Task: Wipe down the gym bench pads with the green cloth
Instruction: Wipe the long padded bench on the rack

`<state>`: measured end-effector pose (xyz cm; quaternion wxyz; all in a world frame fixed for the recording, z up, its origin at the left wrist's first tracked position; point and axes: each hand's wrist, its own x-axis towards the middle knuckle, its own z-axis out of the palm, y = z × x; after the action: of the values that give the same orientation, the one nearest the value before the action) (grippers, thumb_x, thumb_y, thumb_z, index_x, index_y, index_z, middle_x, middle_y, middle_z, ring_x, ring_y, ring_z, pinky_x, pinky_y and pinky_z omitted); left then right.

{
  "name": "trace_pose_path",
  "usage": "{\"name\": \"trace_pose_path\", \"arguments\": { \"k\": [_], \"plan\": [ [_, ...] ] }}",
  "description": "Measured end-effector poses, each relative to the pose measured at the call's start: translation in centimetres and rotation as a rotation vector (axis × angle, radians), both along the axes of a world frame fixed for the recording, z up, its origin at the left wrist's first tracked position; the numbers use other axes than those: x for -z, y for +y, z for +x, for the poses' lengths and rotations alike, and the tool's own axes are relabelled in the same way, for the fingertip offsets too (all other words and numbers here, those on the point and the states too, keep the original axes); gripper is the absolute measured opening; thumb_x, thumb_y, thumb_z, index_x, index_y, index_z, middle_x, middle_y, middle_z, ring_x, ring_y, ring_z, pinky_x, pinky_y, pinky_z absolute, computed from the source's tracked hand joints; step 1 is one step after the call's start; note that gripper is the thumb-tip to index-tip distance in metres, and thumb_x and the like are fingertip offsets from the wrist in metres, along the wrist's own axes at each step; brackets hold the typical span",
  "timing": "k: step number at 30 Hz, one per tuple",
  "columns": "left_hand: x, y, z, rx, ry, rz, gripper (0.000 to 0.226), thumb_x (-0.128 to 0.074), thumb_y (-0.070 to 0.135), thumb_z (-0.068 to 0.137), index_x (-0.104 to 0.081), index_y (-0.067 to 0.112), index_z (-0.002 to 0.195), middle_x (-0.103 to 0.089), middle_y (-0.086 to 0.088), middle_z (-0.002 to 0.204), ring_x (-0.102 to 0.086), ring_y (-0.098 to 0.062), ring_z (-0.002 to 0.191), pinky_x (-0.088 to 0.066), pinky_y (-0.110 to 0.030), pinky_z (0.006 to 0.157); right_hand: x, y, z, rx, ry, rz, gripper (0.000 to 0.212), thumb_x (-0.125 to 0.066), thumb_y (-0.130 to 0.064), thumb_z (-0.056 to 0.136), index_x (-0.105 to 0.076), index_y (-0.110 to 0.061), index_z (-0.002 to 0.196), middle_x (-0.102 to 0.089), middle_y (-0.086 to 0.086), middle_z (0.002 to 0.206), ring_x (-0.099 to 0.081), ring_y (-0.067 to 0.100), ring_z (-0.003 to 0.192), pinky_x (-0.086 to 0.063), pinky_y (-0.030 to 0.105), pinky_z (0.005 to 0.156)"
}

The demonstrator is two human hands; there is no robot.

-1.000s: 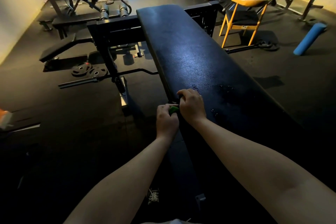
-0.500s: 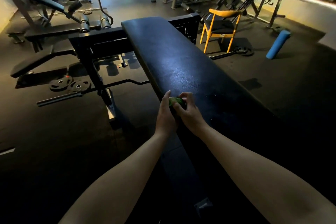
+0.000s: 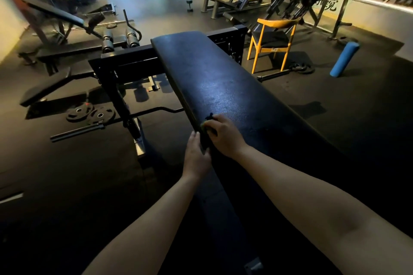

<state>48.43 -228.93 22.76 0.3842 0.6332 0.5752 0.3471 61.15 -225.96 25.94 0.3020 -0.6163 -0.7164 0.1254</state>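
A long black bench pad (image 3: 219, 82) runs from the near right to the middle of the view. My right hand (image 3: 225, 135) grips a small green cloth (image 3: 203, 124) at the pad's left edge; only a sliver of the cloth shows under the fingers. Just behind it, my left hand (image 3: 196, 154) rests with straight fingers against the pad's left side and holds nothing.
A black rack frame (image 3: 125, 62) stands at the bench's far end. Weight plates (image 3: 91, 115) and a bar (image 3: 76, 133) lie on the floor to the left. An orange chair (image 3: 273, 42) and a blue foam roller (image 3: 344, 59) stand to the right.
My left hand has let go of the cloth and dropped back along the pad's side. My right hand now holds the cloth alone at the pad's edge. The view has tilted up.
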Motion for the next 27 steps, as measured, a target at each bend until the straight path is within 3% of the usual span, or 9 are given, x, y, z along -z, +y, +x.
{"name": "trace_pose_path", "arguments": {
  "k": [3,5,9,11,13,17,20,27],
  "plan": [
    [2.4,1.8,0.8,-0.004,-0.039,-0.010,0.057,-0.057,0.020,0.080,-0.054,0.012,0.136,-0.058,-0.010,0.135,-0.054,-0.024,0.128,-0.040,-0.048,0.113,0.4,0.7,0.2,-0.142,-0.271,-0.231,0.041,-0.057,-0.032,0.093,-0.059,-0.031,0.134,-0.042,0.004,0.149,-0.037,0.032,0.134,-0.029,0.048,0.112],
    [3.6,2.6,1.4,-0.032,-0.054,-0.013,0.059,-0.053,0.015,0.076,-0.053,0.011,0.135,-0.058,-0.010,0.131,-0.055,-0.023,0.125,-0.042,-0.048,0.110,0.9,1.2,0.5,-0.147,-0.299,-0.279,0.046,-0.055,-0.032,0.095,-0.052,-0.035,0.140,-0.035,0.003,0.153,-0.033,0.033,0.134,-0.026,0.046,0.113],
    [1.3,1.3,3.7,-0.086,-0.035,0.002,0.055,-0.054,0.000,0.091,-0.043,0.005,0.145,-0.044,-0.016,0.146,-0.042,-0.022,0.136,-0.027,-0.036,0.120,1.2,2.0,1.3,-0.174,-0.156,-0.251,0.039,-0.055,-0.020,0.094,-0.062,-0.024,0.132,-0.047,0.015,0.131,-0.041,0.036,0.117,-0.036,0.036,0.104],
    [1.1,1.2,4.4,-0.061,0.027,-0.022,0.065,-0.048,-0.002,0.096,-0.022,0.003,0.156,-0.020,-0.017,0.163,-0.018,-0.025,0.151,-0.009,-0.032,0.125,1.6,2.3,2.1,-0.141,-0.124,-0.227,0.035,-0.055,-0.016,0.093,-0.066,-0.020,0.125,-0.048,0.017,0.124,-0.043,0.036,0.114,-0.041,0.039,0.101],
    [1.4,1.1,5.0,-0.048,0.099,-0.012,0.069,-0.042,-0.005,0.096,-0.010,-0.001,0.157,-0.004,-0.017,0.166,-0.002,-0.026,0.155,0.002,-0.028,0.123,1.9,2.4,3.5,-0.092,-0.123,-0.216,0.035,-0.054,-0.011,0.091,-0.069,-0.017,0.121,-0.049,0.018,0.123,-0.044,0.038,0.112,-0.043,0.039,0.098],
    [2.6,0.7,5.4,-0.004,0.295,0.126,0.065,-0.032,0.012,0.094,-0.017,-0.011,0.153,-0.001,-0.028,0.163,0.003,-0.035,0.154,-0.007,-0.040,0.126,2.1,2.7,7.3,0.029,-0.114,-0.219,0.037,-0.052,-0.006,0.089,-0.071,-0.015,0.119,-0.050,0.017,0.121,-0.046,0.038,0.112,-0.044,0.040,0.099],
    [2.9,1.0,5.2,-0.033,0.321,0.095,0.073,-0.024,0.024,0.089,-0.017,-0.003,0.155,-0.007,-0.019,0.166,-0.001,-0.029,0.155,0.000,-0.032,0.125,1.8,2.4,9.5,0.143,-0.128,-0.250,0.038,-0.049,-0.010,0.092,-0.067,-0.018,0.124,-0.046,0.014,0.128,-0.042,0.035,0.117,-0.042,0.041,0.101],
    [2.6,1.1,5.0,-0.029,0.257,0.042,0.061,-0.036,0.009,0.102,-0.012,0.004,0.158,-0.004,-0.009,0.168,0.003,-0.018,0.154,0.007,-0.021,0.120,-0.5,3.6,11.4,0.453,-0.013,-0.384,0.042,-0.048,-0.015,0.091,-0.065,-0.025,0.128,-0.042,0.017,0.133,-0.041,0.039,0.122,-0.039,0.040,0.109]
  ]
}}
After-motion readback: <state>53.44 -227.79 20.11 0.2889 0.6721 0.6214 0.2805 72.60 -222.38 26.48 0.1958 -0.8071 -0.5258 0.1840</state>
